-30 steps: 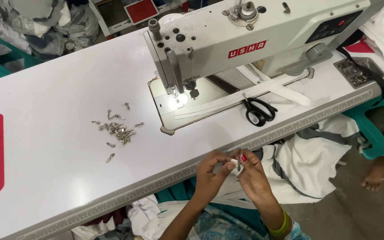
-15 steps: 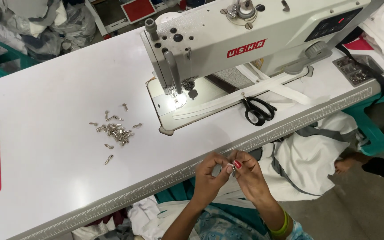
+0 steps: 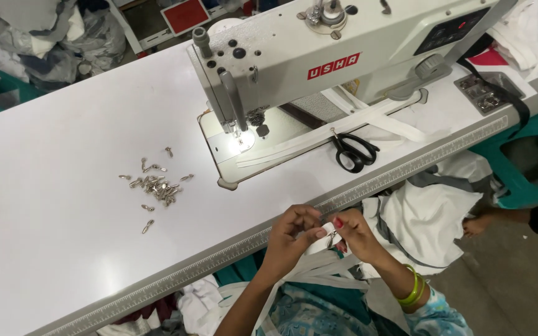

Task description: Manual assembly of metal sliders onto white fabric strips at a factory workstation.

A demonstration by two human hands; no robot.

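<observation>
At the near edge of the desk (image 3: 63, 205), the left hand (image 3: 291, 239) and right hand (image 3: 359, 236) both pinch a white zipper tape (image 3: 330, 239), fingertips closed on its end. The tape looks light, soft and floppy, so it is best gripped close to the end, where a tiny, probably slippery metal slider (image 3: 331, 235) seems to sit.

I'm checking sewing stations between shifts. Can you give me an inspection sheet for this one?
Surface: white table with a ruler strip along the front edge.
Job's things: left hand and right hand pinch a small metal piece on white tape at the table edge.
Clutter: scattered metal zipper sliders; black scissors; white strips under the sewing machine.
Grip: both closed on the tape.
Cables: nothing seen.
Surroundings: white fabric beside the table; teal chair.
</observation>
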